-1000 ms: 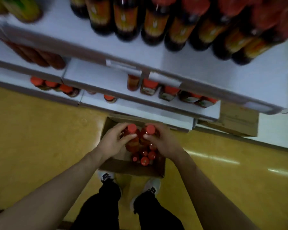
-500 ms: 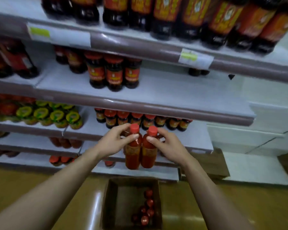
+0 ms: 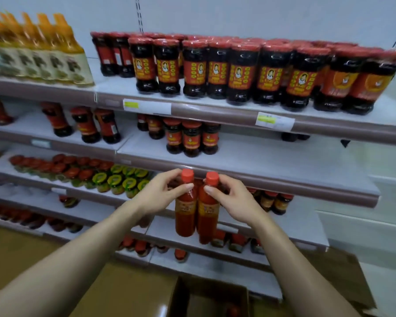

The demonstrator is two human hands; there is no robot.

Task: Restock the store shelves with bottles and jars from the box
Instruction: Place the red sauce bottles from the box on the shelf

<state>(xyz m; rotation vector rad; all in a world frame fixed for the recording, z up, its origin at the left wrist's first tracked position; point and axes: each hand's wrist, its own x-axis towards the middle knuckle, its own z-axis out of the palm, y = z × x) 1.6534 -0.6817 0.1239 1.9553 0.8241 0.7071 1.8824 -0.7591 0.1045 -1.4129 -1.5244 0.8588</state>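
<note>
Two hands (image 3: 160,197) (image 3: 235,202) pinch red bottles (image 3: 185,209) by the necks; box (image 3: 210,300) cut off.

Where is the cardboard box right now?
Head view, bottom centre: the cardboard box sits on the floor below the two held red bottles, between the forearms.

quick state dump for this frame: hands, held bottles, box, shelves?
left hand: pinches the left red bottle at the neck
right hand: pinches the right red bottle at the neck
left red bottle: capped, upright, held in the air
right red bottle: capped, upright, held in the air, beside the other
cardboard box: open, on the floor, contents mostly out of frame
second shelf: partly stocked, right side bare
</note>
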